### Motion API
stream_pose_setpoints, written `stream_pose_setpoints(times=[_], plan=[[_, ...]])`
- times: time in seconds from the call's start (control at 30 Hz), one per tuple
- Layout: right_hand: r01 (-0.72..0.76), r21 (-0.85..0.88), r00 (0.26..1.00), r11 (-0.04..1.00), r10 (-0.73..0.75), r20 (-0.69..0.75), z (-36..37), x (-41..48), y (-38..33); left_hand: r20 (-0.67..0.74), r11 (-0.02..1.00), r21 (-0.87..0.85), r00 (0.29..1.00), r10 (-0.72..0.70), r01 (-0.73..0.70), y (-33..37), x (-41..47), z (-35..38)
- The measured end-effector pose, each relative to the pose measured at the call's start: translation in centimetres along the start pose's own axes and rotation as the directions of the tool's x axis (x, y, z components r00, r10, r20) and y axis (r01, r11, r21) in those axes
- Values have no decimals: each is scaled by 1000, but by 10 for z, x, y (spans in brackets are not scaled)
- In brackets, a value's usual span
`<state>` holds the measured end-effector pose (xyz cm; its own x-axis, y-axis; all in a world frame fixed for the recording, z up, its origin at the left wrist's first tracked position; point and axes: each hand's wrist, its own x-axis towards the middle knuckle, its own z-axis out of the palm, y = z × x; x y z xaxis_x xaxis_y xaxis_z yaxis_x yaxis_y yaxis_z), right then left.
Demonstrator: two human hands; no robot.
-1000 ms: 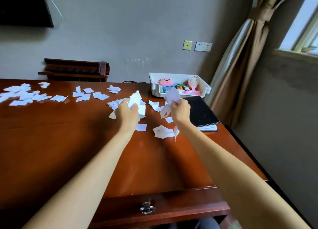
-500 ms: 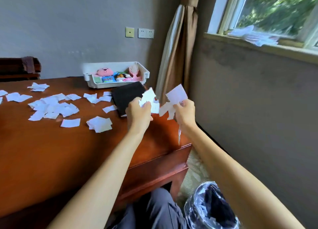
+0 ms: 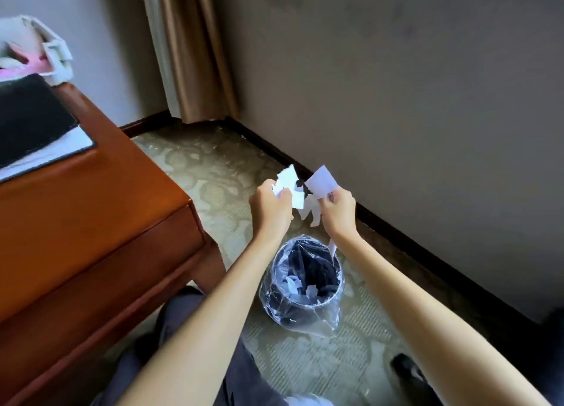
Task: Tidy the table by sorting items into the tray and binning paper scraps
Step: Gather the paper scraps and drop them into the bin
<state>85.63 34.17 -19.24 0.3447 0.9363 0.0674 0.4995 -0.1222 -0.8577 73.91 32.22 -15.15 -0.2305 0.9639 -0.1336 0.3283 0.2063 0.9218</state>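
Note:
My left hand [image 3: 270,208] grips a bunch of white paper scraps [image 3: 290,184]. Beside it my right hand [image 3: 337,211] pinches more white scraps [image 3: 320,182], with a thin strip dangling below the wrist. Both hands are off the table, over the floor, just beyond a small black bin [image 3: 305,279] lined with a clear plastic bag. A few white scraps lie inside the bin. The white tray [image 3: 56,56] stands blurred at the top left on the brown wooden table [image 3: 91,192], with something pink in it.
A black folder [image 3: 27,115] over white sheets lies at the table's right end, near the tray. A brown curtain [image 3: 195,48] hangs in the corner. The grey wall with dark skirting runs along the right. My grey-trousered legs and a dark shoe [image 3: 407,370] are on the patterned carpet.
My view has swung right and down from the table to the floor. Both hands have carried their scraps off the table edge to above the bin.

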Motion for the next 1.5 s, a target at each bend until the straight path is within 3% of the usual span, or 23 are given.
stream_pose_setpoints(times=[0.2, 0.37, 0.5, 0.73, 0.93, 1.07, 1.17, 1.33, 1.5], plan=[[-175, -190, 982, 966, 184, 31, 11, 15, 88, 94, 976, 166, 983, -155, 138, -56, 29, 65], [-295, -296, 934, 909, 340, 113, 35, 28, 156, 162, 916, 275, 925, -343, 292, -101, 60, 107], [-390, -371, 875, 843, 465, 136, 60, 38, 207, 244, 828, 310, 803, -544, 467, -138, 78, 134], [-452, -407, 789, 794, 569, 233, 117, 54, 255, 268, 698, 351, 647, -713, 624, -198, 112, 166], [-582, -441, 622, 683, 723, 299, 148, 65, 286, 309, 558, 229, 484, -819, 797, -228, 131, 176], [-627, -440, 594, 642, 760, 264, 154, 72, 301, 303, 544, 182, 480, -823, 819, -242, 137, 180], [-643, -462, 577, 610, 783, 231, 151, 78, 303, 276, 581, 209, 523, -807, 786, -246, 136, 181], [-608, -478, 558, 634, 770, 310, 155, 79, 303, 269, 630, 254, 572, -775, 734, -249, 131, 175], [-591, -267, 720, 762, 647, 253, 161, 80, 295, 266, 653, 267, 597, -757, 709, -247, 130, 164]])
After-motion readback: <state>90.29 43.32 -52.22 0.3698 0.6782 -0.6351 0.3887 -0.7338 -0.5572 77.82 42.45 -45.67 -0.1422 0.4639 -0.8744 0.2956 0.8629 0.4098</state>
